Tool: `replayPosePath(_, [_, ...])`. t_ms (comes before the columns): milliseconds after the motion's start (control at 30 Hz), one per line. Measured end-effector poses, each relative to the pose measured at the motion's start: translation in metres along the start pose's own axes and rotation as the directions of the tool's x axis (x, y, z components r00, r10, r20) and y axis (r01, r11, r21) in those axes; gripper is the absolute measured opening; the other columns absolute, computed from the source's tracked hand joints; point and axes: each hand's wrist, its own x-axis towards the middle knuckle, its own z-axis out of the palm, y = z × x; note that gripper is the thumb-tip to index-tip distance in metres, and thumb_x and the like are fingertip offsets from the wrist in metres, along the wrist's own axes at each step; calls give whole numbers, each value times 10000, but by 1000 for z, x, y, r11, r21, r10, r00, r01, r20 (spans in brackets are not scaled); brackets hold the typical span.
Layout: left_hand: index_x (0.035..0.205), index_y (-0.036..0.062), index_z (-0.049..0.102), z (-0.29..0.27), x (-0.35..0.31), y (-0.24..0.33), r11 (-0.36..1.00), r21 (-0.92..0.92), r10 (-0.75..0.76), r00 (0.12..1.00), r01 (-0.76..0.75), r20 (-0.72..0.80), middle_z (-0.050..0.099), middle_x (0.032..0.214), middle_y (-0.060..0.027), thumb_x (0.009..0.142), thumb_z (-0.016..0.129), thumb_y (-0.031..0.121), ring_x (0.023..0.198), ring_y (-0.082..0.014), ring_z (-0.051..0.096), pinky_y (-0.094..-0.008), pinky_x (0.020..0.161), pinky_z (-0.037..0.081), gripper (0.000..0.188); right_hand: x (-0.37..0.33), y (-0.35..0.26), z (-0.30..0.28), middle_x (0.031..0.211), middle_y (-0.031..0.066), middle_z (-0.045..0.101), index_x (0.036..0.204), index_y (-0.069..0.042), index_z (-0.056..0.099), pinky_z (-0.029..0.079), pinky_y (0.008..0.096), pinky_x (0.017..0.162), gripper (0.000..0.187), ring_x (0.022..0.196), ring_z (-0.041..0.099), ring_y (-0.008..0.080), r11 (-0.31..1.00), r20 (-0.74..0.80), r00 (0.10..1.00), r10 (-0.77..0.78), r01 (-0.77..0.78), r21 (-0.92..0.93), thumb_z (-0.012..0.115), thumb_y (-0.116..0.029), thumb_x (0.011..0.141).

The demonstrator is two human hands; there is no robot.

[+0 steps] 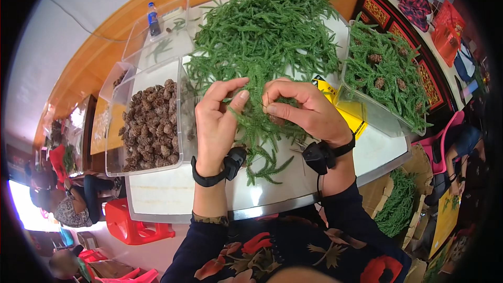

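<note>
Across the worktop (162,191) before you spreads the heap (267,26) of loose green sprigs, probably the largest share of what is left. Right of the heap stands the box (382,116), full of greenery with a few cones (375,58) set among it; these look like the done pieces, though you cannot tell whether each is complete. Left of the heap and nearer you is the tub (179,110), well stocked with loose brown cones (149,126), apparently unused. Just on the heap's near side, your hands meet at a sprig (254,120). Your left hand (217,112) is beside it, thumb and forefinger tips slightly apart; whether they grip any needles, you cannot tell. Your right hand (309,107) has thumb and forefinger pinched together on a thin wire (268,97). Beneath that hand one cone (276,120) shows, partly hidden. This piece seems partway: the wire shows above your pinch, apparently not yet fastened.
</note>
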Motion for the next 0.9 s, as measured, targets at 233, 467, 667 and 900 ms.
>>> replayPosePath(233, [927, 24, 686, 1, -2, -3, 1000, 4, -19, 976, 20, -215, 592, 793, -21, 793, 702, 18, 668, -84, 505, -223, 532, 374, 135, 0, -1, 6, 916, 37, 585, 903, 1, 598, 434, 244, 635, 52, 762, 546, 93, 948, -327, 919, -222, 125, -293, 579, -47, 911])
replayPosePath(467, [865, 23, 657, 14, -3, 7, 889, 395, 357, 889, -230, -287, 575, 759, -45, 773, 701, 7, 629, -110, 506, -235, 519, 376, 103, 1, -12, 37, 762, 66, 607, 872, 6, 607, 440, 270, 610, 45, 674, 582, 152, 878, -388, 865, -318, 115, -464, 609, -37, 859])
replayPosePath(667, [866, 22, 640, 20, -5, 3, 957, 247, 236, 909, -155, -343, 573, 747, -56, 770, 688, -5, 620, -135, 512, -251, 538, 401, 110, 4, -4, 36, 703, 95, 594, 835, 11, 600, 442, 293, 598, 56, 639, 587, 197, 823, -430, 850, -303, 5, -569, 625, -37, 819])
replayPosePath(900, [884, 1, 654, 21, -7, 9, 947, 279, 242, 925, -159, -292, 558, 736, -46, 784, 680, 6, 635, -120, 497, -256, 569, 412, 103, 4, -1, 38, 686, 90, 570, 824, 4, 598, 431, 311, 549, 46, 585, 557, 220, 763, -375, 848, -375, 53, -644, 626, -32, 816])
